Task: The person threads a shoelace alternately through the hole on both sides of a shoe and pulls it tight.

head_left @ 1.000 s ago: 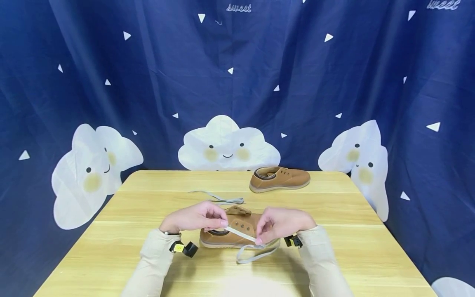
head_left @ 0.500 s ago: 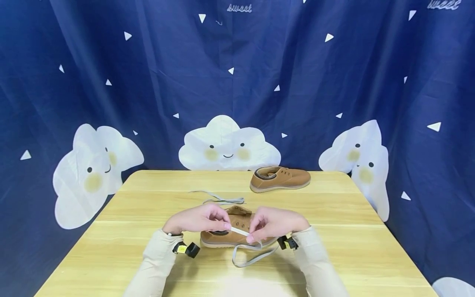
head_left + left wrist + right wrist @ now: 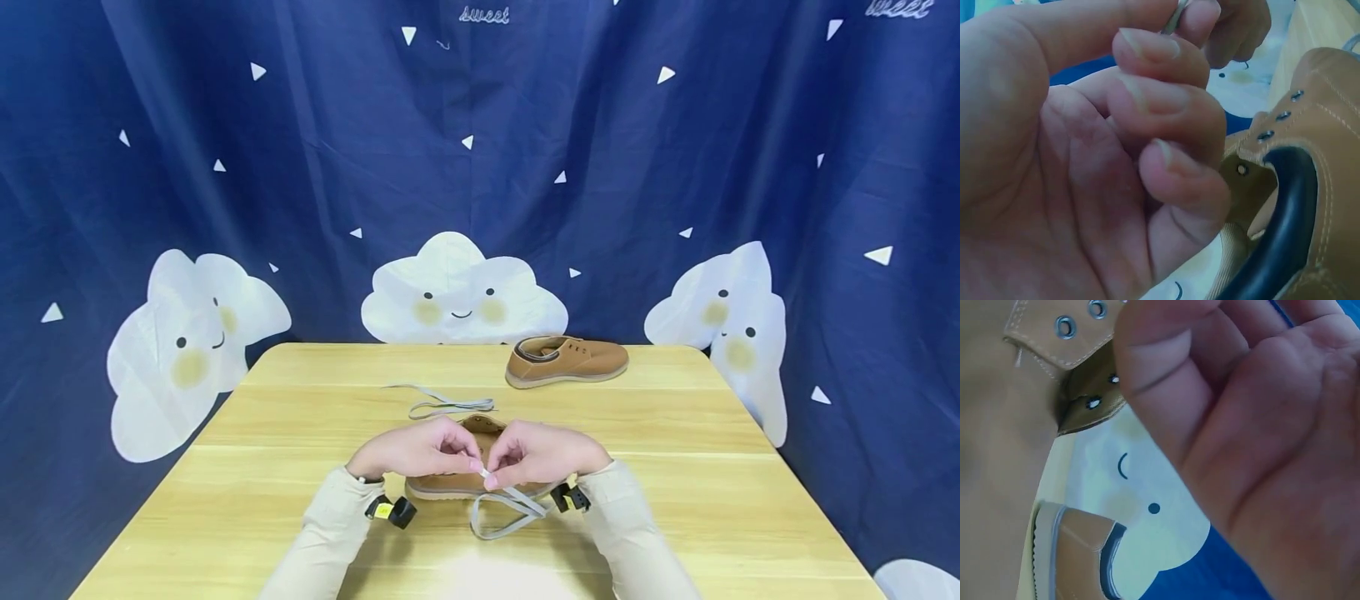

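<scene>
Pinched a flat grey fabric shoelace (image 3: pixel 523 502) between curled fingers of left hand (image 3: pixel 420 450) and right hand (image 3: pixel 551 454), presumably for fine control, by a tan leather-look shoe (image 3: pixel 450 486) midway between side edges of the wood-grain worktop (image 3: pixel 247 467).

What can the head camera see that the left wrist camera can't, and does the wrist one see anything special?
Only the head view shows the far shoe at the back and the black wrist cameras by the sleeves.

Only the left wrist view shows the left palm and the whole row of three eyelets uncovered.

Both show the near shoe, the left hand, the right hand, their lace and the cloud curtain.
</scene>
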`<state>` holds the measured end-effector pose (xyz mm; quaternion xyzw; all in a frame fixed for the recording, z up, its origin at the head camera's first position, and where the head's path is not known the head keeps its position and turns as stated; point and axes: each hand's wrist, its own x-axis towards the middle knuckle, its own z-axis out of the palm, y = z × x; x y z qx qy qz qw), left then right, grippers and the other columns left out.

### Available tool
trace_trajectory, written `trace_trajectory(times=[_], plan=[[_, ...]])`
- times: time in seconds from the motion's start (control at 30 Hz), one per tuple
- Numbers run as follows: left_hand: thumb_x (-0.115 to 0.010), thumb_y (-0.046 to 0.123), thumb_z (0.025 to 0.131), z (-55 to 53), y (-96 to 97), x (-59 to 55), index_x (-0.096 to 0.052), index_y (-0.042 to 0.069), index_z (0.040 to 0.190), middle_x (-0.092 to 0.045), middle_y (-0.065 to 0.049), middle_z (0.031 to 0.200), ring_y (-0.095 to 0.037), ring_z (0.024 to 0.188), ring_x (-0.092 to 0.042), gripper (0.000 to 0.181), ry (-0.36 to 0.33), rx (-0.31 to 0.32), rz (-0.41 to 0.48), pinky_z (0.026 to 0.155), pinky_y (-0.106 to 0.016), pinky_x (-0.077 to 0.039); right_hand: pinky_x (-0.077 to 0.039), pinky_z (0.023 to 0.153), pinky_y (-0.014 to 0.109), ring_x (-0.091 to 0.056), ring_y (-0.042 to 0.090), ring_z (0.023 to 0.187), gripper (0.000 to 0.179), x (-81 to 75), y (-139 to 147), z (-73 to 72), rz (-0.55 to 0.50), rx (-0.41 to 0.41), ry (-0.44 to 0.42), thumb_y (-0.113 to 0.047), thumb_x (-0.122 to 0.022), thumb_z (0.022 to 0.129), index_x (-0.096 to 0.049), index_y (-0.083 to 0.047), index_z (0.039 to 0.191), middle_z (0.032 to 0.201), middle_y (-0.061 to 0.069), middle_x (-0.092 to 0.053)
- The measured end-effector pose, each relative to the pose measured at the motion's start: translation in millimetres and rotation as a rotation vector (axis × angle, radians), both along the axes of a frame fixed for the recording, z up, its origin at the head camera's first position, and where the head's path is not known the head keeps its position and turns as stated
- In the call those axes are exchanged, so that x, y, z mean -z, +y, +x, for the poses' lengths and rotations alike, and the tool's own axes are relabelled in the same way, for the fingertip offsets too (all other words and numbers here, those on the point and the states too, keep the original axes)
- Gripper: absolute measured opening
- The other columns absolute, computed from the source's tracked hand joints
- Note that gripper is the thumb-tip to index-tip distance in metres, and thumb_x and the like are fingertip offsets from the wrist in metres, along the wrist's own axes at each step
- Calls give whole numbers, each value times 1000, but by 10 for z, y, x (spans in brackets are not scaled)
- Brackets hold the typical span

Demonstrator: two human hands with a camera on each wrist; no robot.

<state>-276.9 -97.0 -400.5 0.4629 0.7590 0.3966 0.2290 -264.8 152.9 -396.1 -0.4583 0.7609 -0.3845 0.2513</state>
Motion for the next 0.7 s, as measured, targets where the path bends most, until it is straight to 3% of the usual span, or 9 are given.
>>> trace_trajectory(times=[0.2,0.3,0.4,0.5,0.63,0.7], plan=[[-63,22,103,14,-12,-16,-75,0,104,-54,5,68,2,55,-41,25,0,-58,-13,53,-15,-35,-31,51,15,-37,-3,51,25,0,23,9,-14,25,-11,-18,-70,98,-75,4,89,61,-9,-50],[-64,23,103,20,25,-1,-76,7,103,-57,5,70,3,57,-42,21,22,-66,-18,54,-15,-35,-32,49,16,-37,-1,49,26,46,26,23,-56,60,-36,-18,-67,100,-73,6,93,62,-8,-49],[-63,23,104,11,44,35,-75,9,104,-57,3,72,2,57,-42,19,25,-92,-9,55,-16,-36,-30,47,18,-36,2,48,28,104,28,53,-65,153,-117,-17,-66,101,-72,9,94,60,-5,-47],[-61,26,105,-6,40,38,-73,9,108,-65,0,84,-4,68,-53,21,37,-197,7,62,-19,-45,-33,47,19,-39,5,48,32,187,75,83,-77,280,-218,-19,-65,101,-71,12,94,59,-3,-49],[-60,29,105,-28,42,22,-72,8,113,-72,-4,109,-15,97,-64,25,92,-360,38,81,-28,-54,-36,49,20,-44,4,50,40,319,159,122,-144,425,-333,-24,-66,101,-69,16,95,58,-6,-54],[-60,30,105,-28,59,17,-71,8,116,-72,-2,113,-16,104,-65,27,114,-392,31,85,-29,-54,-35,48,19,-43,3,48,42,381,187,159,-183,469,-397,-24,-65,101,-67,18,96,57,-8,-54]])
